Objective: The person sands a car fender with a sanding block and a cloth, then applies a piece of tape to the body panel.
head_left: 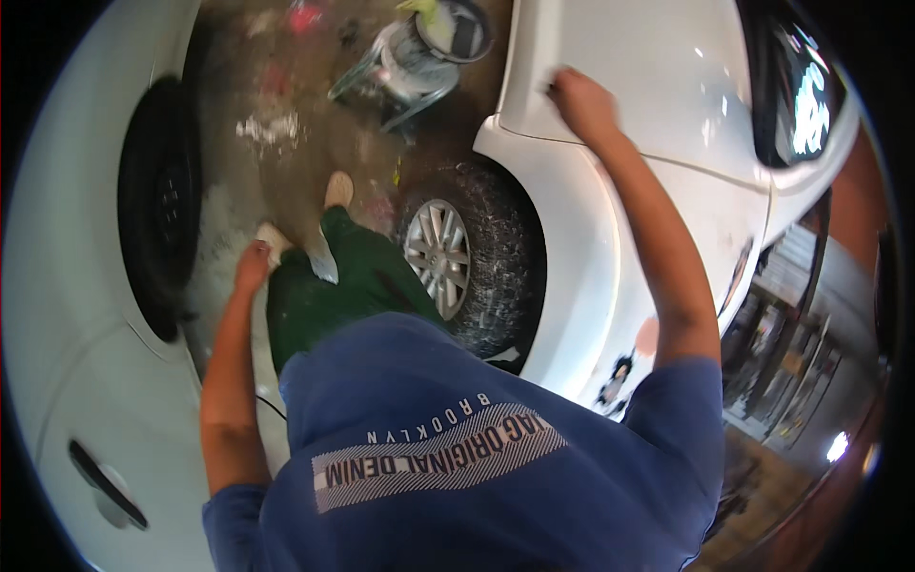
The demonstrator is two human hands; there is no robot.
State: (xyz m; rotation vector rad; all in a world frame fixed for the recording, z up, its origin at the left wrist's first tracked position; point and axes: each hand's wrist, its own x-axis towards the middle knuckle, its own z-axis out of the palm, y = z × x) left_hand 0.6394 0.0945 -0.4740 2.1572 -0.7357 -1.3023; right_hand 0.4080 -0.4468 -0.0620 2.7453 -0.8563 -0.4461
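My right hand (583, 103) is closed and lies close over the white body panel (624, 67) of the car on the right. A small dark patch shows at its fingertips; what it holds, if anything, I cannot make out. My left hand (253, 267) hangs low at my left side, away from both cars, and is blurred. Its fingers overlap the view of my light shoe (274, 240), so their pose is unclear. Below the right-hand panel sits a wheel with a silver rim (438, 255) and a dusty black tyre (500, 257).
Close on my left stands another pale car (57, 286) with a dark wheel (162, 205) and a black door handle (107, 484). Ahead, a stool (419, 105) carries a dark tub (467, 33) with a yellowish-green cloth-like thing (424, 10). White residue (269, 128) marks the floor.
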